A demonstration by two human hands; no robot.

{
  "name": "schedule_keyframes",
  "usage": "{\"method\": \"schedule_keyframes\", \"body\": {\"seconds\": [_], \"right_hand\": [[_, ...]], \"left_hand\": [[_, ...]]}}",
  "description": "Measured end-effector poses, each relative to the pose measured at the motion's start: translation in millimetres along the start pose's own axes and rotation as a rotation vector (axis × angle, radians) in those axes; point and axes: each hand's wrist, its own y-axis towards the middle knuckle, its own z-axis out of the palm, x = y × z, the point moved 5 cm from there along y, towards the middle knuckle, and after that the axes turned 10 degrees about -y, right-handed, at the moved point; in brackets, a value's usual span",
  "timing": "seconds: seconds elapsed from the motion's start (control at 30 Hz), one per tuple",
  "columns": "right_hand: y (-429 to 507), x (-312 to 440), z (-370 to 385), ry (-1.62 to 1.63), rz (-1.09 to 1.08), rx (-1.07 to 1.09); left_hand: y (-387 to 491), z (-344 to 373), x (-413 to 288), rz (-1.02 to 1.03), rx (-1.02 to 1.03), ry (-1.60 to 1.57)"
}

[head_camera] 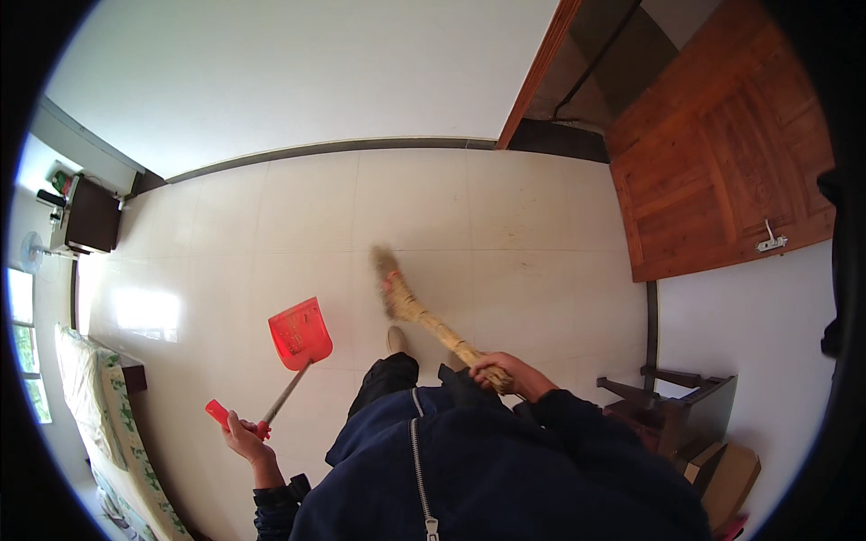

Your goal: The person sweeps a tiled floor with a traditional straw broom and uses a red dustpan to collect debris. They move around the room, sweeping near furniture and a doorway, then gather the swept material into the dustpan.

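Observation:
My left hand (245, 437) grips the red handle of a long-handled dustpan (301, 331). Some debris lies in the red pan, which is to the left of my feet; whether it touches the floor I cannot tell. In my right hand (509, 373) is the handle end of a straw broom (443, 331). The broom slants up and left, its bristle head blurred in front of my shoe (397, 340). Scattered yellowish bits (517, 237) lie on the pale tiled floor (413, 203) beyond and right of the broom.
A wooden door (717, 155) stands open at the upper right beside a doorway. Dark wooden furniture (697, 412) and a cardboard box (731, 480) are at the lower right. A bed with a patterned cover (101, 406) lines the left side, with a dark cabinet (93, 216) farther up.

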Motion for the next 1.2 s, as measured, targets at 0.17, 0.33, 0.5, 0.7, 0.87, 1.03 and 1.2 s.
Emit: {"method": "schedule_keyframes", "body": {"seconds": [0.17,0.33,0.5,0.7,0.87,1.03,1.2], "right_hand": [[89.7,-59.7,22.4,0.048,0.095,-0.006],[104.3,-103.2,-21.4,0.422,0.013,0.123],[4.5,-107.7,-71.2,0.816,-0.256,0.115],[-12.9,-83.6,-52.8,0.522,-0.371,-0.268],[-2.3,-75.6,-20.5,0.441,-0.363,-0.269],[29.5,-79.7,4.1,0.278,-0.261,-0.207],[108.3,-73.6,5.6,0.06,-0.067,-0.071]], "left_hand": [[18.9,-21.1,11.9,0.058,0.124,0.024],[46.3,-29.2,30.0,0.092,0.218,0.049],[56.1,-11.5,36.2,0.079,0.304,0.094],[87.3,18.8,51.4,-0.033,0.37,0.139],[108.2,32.8,58.2,-0.081,0.338,0.141],[115.3,25.7,54.7,-0.079,0.276,0.067],[100.9,12.1,49.4,-0.039,0.256,-0.022]]}}
